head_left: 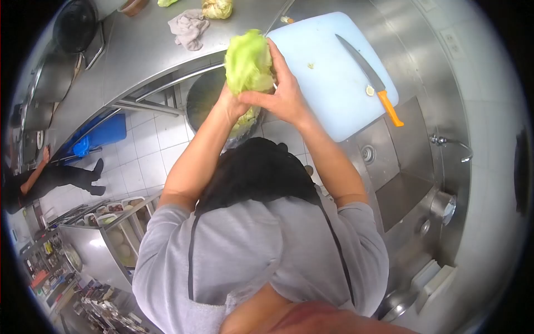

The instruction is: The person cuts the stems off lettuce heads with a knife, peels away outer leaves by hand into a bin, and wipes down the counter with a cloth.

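A green head of lettuce (248, 62) is held up between both hands, above a round bin (201, 99) with pale leaves in it. My left hand (228, 102) grips the lettuce from below and behind, its fingers mostly hidden by the leaves. My right hand (285, 92) is wrapped along the right side, thumb across the bottom. Just right of that hand lies a light blue cutting board (317, 50) with small scraps on it. A knife with an orange handle (390, 109) rests on the board's right part, blade pointing away.
On the steel counter (139, 50) are a crumpled cloth (188, 28) and another lettuce head (217, 8). A sink (409, 189) with a tap (445, 141) is at the right. Another person (61, 175) stands far left, near a blue container (105, 131).
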